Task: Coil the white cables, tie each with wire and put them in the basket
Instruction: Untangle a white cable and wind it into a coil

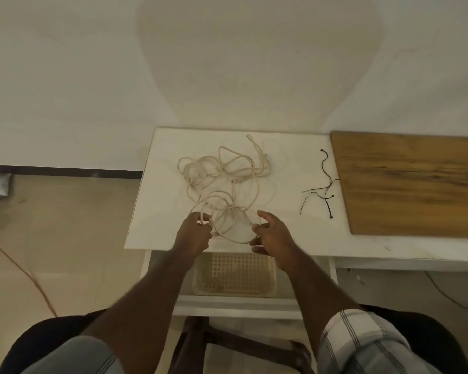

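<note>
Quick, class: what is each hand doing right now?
Left hand: grips the white cable loop.
Right hand: pinches the same loop's other side.

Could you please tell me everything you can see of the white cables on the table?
The white cables are thin, cream-white cords lying in a loose tangle of overlapping loops on the white table. Small plugs show at some ends. The nearest loop is lifted at the table's front edge: the left hand grips its left side, the right hand pinches its right side. No tie is on them.
</note>
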